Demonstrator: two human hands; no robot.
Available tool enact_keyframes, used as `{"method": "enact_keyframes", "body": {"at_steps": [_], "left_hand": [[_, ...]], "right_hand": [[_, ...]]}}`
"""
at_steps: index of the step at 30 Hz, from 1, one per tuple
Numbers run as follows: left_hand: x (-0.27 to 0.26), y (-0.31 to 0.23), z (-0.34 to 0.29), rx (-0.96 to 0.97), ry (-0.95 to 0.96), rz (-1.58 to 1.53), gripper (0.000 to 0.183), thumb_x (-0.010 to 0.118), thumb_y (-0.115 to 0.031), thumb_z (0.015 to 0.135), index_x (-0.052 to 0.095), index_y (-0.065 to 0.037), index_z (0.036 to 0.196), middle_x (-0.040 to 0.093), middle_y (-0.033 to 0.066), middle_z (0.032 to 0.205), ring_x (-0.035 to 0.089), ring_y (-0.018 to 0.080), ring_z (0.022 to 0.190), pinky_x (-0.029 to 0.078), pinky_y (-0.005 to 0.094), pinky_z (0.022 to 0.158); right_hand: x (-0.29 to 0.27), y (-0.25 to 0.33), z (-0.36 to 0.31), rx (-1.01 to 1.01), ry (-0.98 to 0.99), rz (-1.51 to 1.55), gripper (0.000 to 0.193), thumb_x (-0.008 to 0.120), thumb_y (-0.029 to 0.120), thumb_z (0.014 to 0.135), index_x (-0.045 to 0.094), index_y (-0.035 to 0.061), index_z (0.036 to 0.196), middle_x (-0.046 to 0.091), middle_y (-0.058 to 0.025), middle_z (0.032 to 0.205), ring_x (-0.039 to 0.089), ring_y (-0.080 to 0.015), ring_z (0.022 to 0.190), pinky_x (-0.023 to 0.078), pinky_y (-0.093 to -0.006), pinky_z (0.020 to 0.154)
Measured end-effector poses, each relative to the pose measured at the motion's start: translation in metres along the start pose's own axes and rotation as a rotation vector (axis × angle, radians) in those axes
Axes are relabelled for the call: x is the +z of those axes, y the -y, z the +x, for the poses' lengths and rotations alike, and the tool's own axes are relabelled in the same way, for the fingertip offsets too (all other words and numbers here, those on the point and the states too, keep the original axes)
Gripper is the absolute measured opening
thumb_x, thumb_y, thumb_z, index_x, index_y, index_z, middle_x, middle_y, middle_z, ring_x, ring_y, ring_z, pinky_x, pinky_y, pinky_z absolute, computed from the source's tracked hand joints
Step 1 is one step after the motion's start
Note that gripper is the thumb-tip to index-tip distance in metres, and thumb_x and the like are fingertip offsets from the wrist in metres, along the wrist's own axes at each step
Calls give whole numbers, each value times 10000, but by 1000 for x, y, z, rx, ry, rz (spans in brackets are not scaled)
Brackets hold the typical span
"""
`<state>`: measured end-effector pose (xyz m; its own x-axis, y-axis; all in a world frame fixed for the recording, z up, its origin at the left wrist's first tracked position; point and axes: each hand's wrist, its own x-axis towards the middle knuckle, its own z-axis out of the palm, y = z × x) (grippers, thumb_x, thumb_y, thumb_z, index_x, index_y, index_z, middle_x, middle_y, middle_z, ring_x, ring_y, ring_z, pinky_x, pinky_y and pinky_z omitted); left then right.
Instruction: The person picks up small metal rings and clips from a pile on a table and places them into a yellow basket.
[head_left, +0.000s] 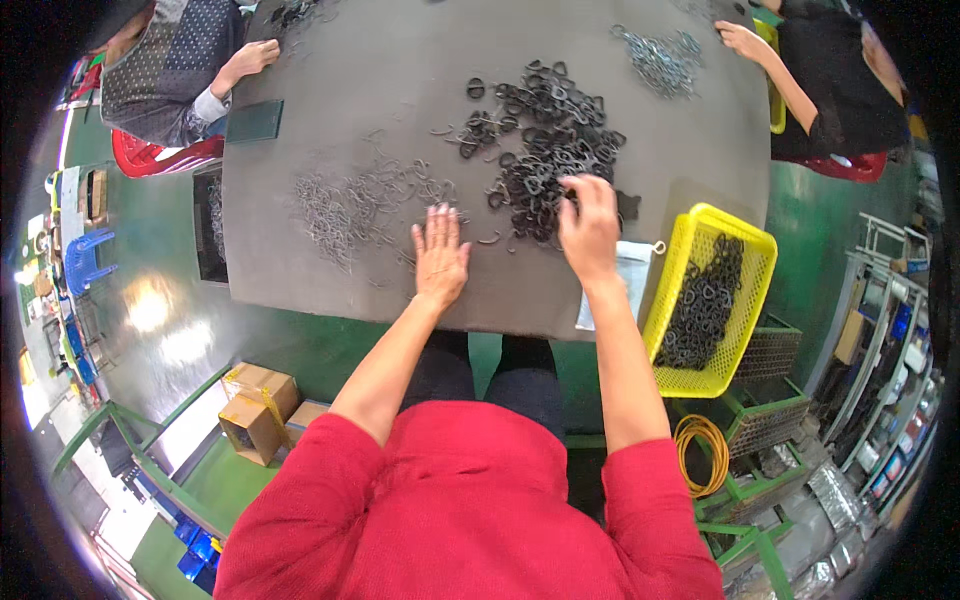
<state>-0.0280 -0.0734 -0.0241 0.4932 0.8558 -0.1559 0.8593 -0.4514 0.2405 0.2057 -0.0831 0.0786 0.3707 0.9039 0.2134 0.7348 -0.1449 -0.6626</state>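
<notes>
My left hand [441, 258] lies flat on the grey table [520, 295], fingers stretched out, at the right edge of a loose spread of small wire hooks [345, 215]. It holds nothing. Over the near right side of a heap of black D-shaped rings [555, 140] is my right hand [592, 225]. Its fingers are curled, with thumb and forefinger close together at the rings; what they grip, if anything, cannot be made out. A few single hooks lie on the table between my two hands.
To the right, a yellow basket [757, 300] holds more black rings, beside a clear plastic bag [628, 290]. A pile of silvery metal pieces [665, 62] lies at the far right. Two people sit at the far corners, a hand [250, 60] and another hand [745, 42] on the table.
</notes>
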Motion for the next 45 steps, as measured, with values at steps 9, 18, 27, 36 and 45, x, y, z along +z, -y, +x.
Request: {"method": "enact_keyframes", "body": {"at_steps": [9,18,27,36,45], "left_hand": [[-61,98,46,-19,-272,-215,469,522,-70,807,421,-65,1265,402,112,1309,346,302,1232,247,442,1039],[-63,60,237,307,-305,-407,431,616,-111,787,505,-77,1202,498,118,1182,464,298,1095,415,378,935],[-67,64,283,215,-95,-485,193,560,-171,843,628,-135,1020,600,45,948,580,210,901,500,315,754],[-72,86,248,-251,166,-927,289,644,-317,815,625,-29,811,540,-20,664,481,104,613,411,249,555],[-52,61,162,31,-41,-408,333,714,-216,724,548,-46,956,587,127,906,584,308,850,466,385,725]], "right_hand": [[164,14,81,-151,261,-288,316,630,46,679,603,99,989,517,-92,1087,493,-284,1022,450,-401,817],[110,29,82,688,350,569,236,676,70,749,621,4,968,657,-72,772,601,-92,580,460,-232,499],[83,22,87,774,382,499,405,668,55,748,528,-20,1121,631,-92,777,578,-95,543,436,-213,437],[176,2,186,326,93,-125,300,699,297,744,627,37,878,644,-134,950,612,-309,915,483,-410,775],[176,-8,156,311,245,-157,367,701,316,746,558,63,970,604,-131,974,607,-315,917,482,-426,767]]}}
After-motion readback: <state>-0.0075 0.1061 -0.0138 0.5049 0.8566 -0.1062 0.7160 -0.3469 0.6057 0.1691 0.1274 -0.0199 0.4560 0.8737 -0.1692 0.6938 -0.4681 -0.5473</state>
